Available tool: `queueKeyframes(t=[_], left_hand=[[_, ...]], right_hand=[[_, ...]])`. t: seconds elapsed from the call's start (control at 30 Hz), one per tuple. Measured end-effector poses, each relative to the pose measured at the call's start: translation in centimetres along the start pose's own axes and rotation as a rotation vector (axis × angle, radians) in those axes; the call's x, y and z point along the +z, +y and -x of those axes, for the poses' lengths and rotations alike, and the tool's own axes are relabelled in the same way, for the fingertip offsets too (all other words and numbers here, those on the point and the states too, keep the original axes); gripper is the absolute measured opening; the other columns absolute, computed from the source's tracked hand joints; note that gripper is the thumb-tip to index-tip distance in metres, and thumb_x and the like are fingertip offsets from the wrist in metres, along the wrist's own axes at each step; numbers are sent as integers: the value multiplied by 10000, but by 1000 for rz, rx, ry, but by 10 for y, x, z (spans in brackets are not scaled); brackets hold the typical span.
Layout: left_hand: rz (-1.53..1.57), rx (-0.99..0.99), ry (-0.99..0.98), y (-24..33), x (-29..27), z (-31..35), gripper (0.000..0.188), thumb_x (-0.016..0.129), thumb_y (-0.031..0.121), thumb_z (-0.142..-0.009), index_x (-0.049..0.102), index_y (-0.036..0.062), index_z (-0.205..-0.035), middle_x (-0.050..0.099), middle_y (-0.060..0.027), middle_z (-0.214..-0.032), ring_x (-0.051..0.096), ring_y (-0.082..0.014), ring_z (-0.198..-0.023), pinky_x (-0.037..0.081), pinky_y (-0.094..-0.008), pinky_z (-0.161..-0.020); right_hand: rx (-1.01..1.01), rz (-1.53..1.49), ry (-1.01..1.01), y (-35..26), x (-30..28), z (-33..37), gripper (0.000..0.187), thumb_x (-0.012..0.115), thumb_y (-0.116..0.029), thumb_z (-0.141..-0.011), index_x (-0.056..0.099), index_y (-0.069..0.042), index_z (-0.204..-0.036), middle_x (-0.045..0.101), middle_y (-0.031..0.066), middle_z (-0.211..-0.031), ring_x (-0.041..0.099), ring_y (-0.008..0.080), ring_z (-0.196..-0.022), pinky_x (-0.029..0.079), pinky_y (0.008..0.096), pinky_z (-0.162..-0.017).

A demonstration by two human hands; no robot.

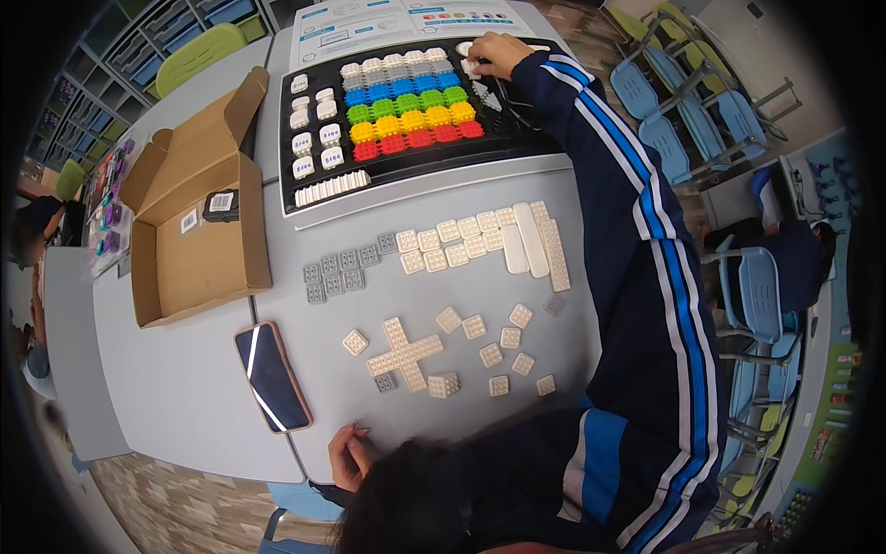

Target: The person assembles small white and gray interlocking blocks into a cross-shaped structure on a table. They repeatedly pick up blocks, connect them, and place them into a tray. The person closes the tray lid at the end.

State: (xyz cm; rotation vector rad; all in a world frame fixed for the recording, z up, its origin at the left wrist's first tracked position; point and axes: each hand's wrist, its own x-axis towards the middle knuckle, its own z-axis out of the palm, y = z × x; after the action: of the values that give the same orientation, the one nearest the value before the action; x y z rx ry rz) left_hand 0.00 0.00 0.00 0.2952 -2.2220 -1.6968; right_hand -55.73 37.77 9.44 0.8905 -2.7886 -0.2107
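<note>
My right hand reaches over the far right corner of the black tray. Its fingers are closed down among small white pieces there; what they grip is hidden. Rows of white, grey, blue, green, yellow and red studded blocks fill the tray's middle. At the near edge of the table rests my left hand, loosely curled, with nothing visible in it. Beyond it lie a cross of joined white blocks, a white cube, several loose white square blocks and a grey one.
Grey blocks, white blocks and long white bars lie before the tray. At left are a phone and an open cardboard box. A printed sheet lies behind; blue chairs stand at right.
</note>
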Motion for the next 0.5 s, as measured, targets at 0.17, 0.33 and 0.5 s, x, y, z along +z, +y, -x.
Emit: queueKeyframes(t=[0.17,0.33,0.5], left_hand=[[-22,14,-7,-2,-2,-3,174,455,-35,-938,524,-33,-1097,565,-168,-1099,610,-186,-869,494,-317,-840],[-21,6,-1,-3,-2,-2,175,456,-35,-937,525,-33,-1098,565,-166,-1099,608,-183,-872,493,-313,-841],[-23,-14,-8,-2,-2,-1,181,457,-31,-938,527,-29,-1105,566,-163,-1100,605,-179,-881,492,-312,-842]], right_hand=[[2,-134,119,16,-9,2,204,693,-201,-788,643,-82,-945,641,97,-937,610,282,-935,477,388,-826],[74,-344,157,12,-19,-4,258,738,-188,-741,681,-41,-945,663,133,-926,655,261,-833,515,361,-749],[285,-363,211,0,-15,-11,236,773,-178,-712,724,-21,-881,697,142,-852,678,216,-778,532,299,-701]])
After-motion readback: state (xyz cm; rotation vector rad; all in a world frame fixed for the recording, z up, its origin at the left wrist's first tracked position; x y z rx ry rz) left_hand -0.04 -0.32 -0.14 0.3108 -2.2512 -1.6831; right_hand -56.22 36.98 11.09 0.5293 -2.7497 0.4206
